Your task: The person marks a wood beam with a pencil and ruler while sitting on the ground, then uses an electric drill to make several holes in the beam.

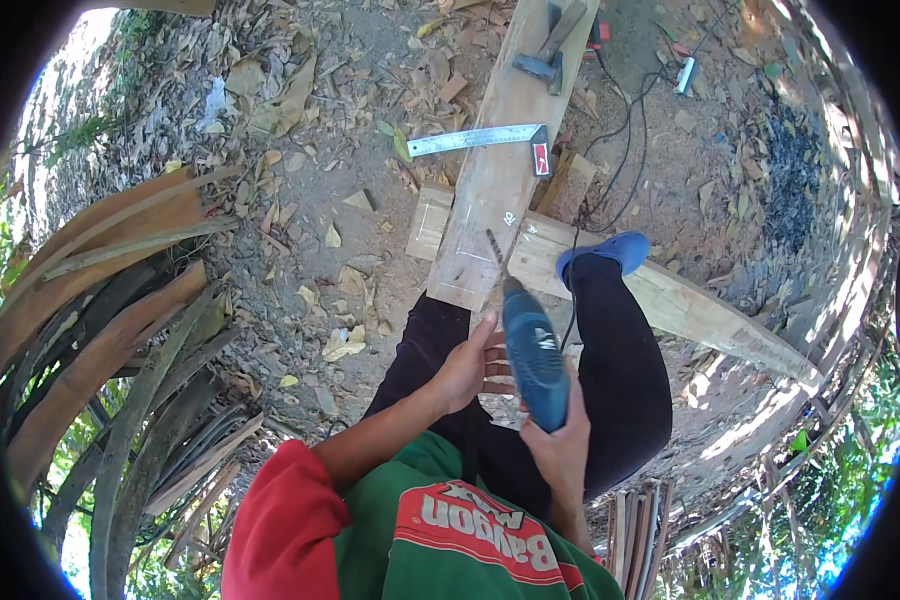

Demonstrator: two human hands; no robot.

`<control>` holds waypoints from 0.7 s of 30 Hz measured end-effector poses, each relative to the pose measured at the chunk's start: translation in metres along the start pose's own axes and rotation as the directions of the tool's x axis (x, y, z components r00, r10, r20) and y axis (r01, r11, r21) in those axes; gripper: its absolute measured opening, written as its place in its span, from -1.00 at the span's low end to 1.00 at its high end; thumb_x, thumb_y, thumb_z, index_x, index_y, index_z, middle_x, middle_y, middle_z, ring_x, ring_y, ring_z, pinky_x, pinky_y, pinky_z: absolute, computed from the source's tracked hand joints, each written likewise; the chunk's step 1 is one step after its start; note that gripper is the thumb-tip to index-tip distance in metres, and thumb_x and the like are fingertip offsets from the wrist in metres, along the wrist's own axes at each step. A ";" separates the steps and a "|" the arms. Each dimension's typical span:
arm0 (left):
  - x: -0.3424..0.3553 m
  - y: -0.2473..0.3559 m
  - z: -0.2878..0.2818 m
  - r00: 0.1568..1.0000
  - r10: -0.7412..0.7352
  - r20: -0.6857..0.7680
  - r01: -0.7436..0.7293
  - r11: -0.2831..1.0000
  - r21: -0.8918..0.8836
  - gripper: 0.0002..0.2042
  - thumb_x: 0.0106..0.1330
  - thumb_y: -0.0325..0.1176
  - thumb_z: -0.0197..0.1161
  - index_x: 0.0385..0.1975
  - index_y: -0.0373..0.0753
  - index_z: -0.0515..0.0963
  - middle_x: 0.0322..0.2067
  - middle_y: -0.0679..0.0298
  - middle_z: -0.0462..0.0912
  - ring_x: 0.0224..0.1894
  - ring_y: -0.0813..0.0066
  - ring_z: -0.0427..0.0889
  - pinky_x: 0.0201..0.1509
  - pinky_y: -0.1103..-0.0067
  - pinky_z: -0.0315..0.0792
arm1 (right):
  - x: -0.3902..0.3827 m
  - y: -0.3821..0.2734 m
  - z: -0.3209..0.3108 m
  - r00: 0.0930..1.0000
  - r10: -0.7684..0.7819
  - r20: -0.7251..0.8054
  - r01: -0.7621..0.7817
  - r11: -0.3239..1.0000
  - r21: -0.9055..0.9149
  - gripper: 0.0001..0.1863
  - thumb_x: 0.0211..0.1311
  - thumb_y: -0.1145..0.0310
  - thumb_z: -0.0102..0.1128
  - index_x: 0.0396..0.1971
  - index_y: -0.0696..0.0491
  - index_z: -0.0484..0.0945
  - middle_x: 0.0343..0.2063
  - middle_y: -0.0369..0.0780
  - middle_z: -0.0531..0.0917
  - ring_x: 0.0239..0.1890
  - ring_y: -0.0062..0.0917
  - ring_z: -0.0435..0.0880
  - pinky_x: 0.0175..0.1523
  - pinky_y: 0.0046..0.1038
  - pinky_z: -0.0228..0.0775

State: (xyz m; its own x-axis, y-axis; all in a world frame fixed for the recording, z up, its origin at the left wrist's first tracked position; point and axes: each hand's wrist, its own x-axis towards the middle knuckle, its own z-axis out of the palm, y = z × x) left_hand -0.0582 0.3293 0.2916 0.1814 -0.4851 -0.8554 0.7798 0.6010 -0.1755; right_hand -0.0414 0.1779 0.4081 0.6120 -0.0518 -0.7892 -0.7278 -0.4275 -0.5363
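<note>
My right hand [558,440] is wrapped round the rear of a blue-teal corded power drill [535,355]. From its front, a long dark spiral bit [495,245] points away from me over the near end of a wooden plank [485,210]. Beside the drill's left flank is my left hand [470,368], its fingers stretched and apart; whether they touch the casing is hard to see. White pencil or chalk lines mark the plank's near end. Across the plank farther off lies a metal try square [480,138] with a red-marked stock.
A second board [690,305] runs crosswise beneath the plank. At the plank's far end rests a hammer [542,66]. A black cord [625,130] trails over the leaf-strewn ground at right. My foot in a blue clog [625,252] is by the crosswise board. Bark slabs [100,340] are piled at left.
</note>
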 end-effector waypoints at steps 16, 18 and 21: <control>0.035 0.032 -0.018 0.996 0.082 -0.035 -0.086 0.984 -0.156 -0.49 0.28 0.21 0.23 -0.16 -0.18 0.52 -0.31 0.24 0.63 -0.26 0.43 0.64 -0.04 0.44 0.54 | 0.031 0.002 0.049 0.998 -0.021 0.055 0.035 0.963 -0.269 -0.04 -0.13 0.44 0.26 0.42 0.03 0.14 -0.08 0.16 0.64 -0.08 0.04 0.68 0.04 -0.16 0.52; 0.037 0.033 -0.019 0.996 0.085 -0.040 -0.090 0.985 -0.145 -0.48 0.25 0.23 0.24 -0.17 -0.17 0.52 -0.32 0.26 0.63 -0.26 0.45 0.63 -0.03 0.44 0.53 | 0.033 0.001 0.049 0.998 -0.011 0.059 0.027 0.960 -0.280 -0.04 -0.13 0.45 0.27 0.42 0.03 0.14 -0.08 0.16 0.64 -0.08 0.04 0.68 0.04 -0.16 0.52; 0.039 0.034 -0.021 0.995 0.091 -0.048 -0.097 0.987 -0.126 -0.47 0.20 0.27 0.27 -0.21 -0.13 0.53 -0.33 0.31 0.62 -0.25 0.47 0.62 -0.02 0.44 0.50 | 0.036 0.000 0.050 0.998 -0.004 0.062 0.021 0.957 -0.289 -0.05 -0.13 0.44 0.27 0.42 0.03 0.15 -0.09 0.16 0.64 -0.08 0.04 0.68 0.04 -0.15 0.52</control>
State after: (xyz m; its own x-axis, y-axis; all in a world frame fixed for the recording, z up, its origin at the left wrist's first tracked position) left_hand -0.0374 0.3437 0.2423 0.2224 -0.3970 -0.8905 0.6766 0.7205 -0.1523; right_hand -0.0348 0.2216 0.3645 0.5941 0.0060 -0.8043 -0.5940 -0.6710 -0.4438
